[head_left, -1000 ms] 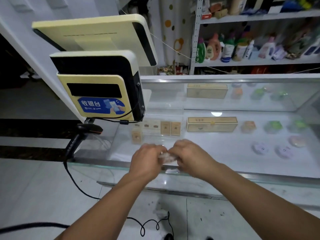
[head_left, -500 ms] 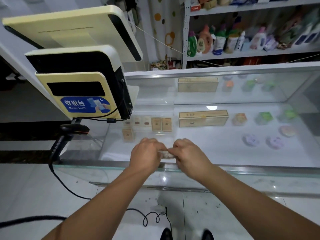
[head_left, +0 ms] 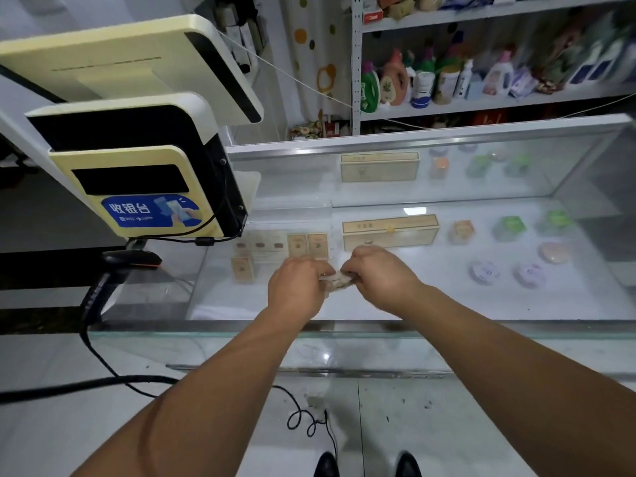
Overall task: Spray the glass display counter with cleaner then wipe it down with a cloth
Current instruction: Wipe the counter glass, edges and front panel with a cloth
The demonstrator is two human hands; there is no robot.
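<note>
Both hands, the left hand (head_left: 298, 287) and right hand (head_left: 380, 274), are gripping a small crumpled cloth (head_left: 339, 279) between them, hovering above the glass bench (head_left: 447, 297), which is lying directly beneath, stretching rightward.

- Small shop, pretty clearly: a checkout terminal (head_left: 137, 187) and barcode scanner (head_left: 113, 273) are set up at a glass display counter (head_left: 447, 335).
- Boxed goods (head_left: 389, 232) are laid out inside.
- Shelves (head_left: 481, 102) are stocked with detergent bottles (head_left: 395, 80).
</note>
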